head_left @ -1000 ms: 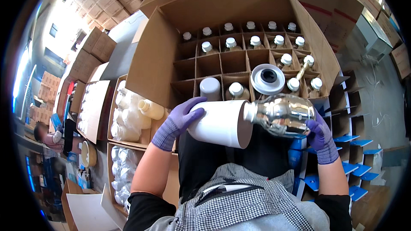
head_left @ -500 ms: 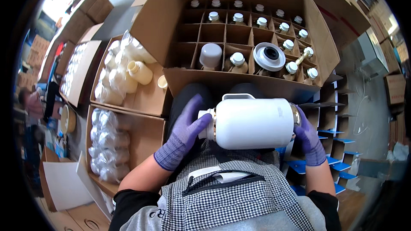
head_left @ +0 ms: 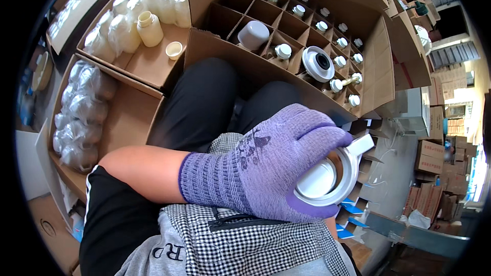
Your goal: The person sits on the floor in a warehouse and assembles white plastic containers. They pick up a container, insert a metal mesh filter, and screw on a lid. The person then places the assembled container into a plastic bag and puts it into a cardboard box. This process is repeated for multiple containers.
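My left hand (head_left: 289, 166), in a purple knit glove, is wrapped round the lid end of a white vacuum jug (head_left: 352, 186) above my lap. The jug's end is turned up toward me, showing a round white lid (head_left: 317, 179) inside a white rim with a copper-coloured band. A white handle (head_left: 361, 145) sticks out past my fingertips. Only a strip of my right forearm shows below the jug; the right hand is hidden behind the left hand and the jug.
Ahead stands a divided carton (head_left: 209, 41) with white-capped bottles, a white cup (head_left: 253, 35) and a round white lid with a black centre (head_left: 318, 64). At left, one carton holds cream bottles (head_left: 149, 29) and a small cup (head_left: 174, 50); another holds plastic-wrapped containers (head_left: 84, 107).
The jug has swung from lying sideways to end-on and moved right. My left hand has come across my lap with it, and the right hand has dropped out of sight. The view has turned.
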The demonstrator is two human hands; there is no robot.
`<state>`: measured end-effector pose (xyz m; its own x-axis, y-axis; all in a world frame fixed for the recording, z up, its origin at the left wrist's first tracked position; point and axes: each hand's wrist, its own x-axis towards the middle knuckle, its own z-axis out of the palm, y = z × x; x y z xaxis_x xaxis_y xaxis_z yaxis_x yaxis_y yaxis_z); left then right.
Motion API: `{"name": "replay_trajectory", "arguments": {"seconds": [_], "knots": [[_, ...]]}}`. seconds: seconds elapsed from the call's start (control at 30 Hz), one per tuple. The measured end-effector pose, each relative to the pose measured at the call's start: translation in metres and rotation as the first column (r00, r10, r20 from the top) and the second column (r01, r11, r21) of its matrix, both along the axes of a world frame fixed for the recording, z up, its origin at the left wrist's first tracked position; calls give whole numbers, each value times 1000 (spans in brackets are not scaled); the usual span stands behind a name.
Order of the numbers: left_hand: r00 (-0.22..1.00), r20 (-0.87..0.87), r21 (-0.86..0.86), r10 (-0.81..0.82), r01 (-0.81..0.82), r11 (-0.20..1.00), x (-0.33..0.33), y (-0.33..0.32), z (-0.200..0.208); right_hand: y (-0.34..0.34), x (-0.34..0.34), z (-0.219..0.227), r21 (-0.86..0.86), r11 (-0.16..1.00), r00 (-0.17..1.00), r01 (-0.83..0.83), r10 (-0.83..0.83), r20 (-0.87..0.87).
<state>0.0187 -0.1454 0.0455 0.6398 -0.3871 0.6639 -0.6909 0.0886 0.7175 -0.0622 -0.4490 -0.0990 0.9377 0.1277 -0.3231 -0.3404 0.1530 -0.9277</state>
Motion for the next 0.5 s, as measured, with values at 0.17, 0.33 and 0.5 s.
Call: {"name": "replay_trajectory", "arguments": {"seconds": [0.17, 0.33, 0.5], "knots": [[1000, 24, -45, 18, -17, 999, -5, 8, 12, 11, 1, -5, 212, 974, 996, 86, -80, -39], [999, 39, -21, -7, 8, 1000, -4, 14, 18, 16, 0, -9, 312, 942, 992, 122, -112, -51], [1000, 16, -6, 9, -9, 1000, -6, 14, 18, 17, -1, -10, 385, 912, 990, 143, -134, -51]]}}
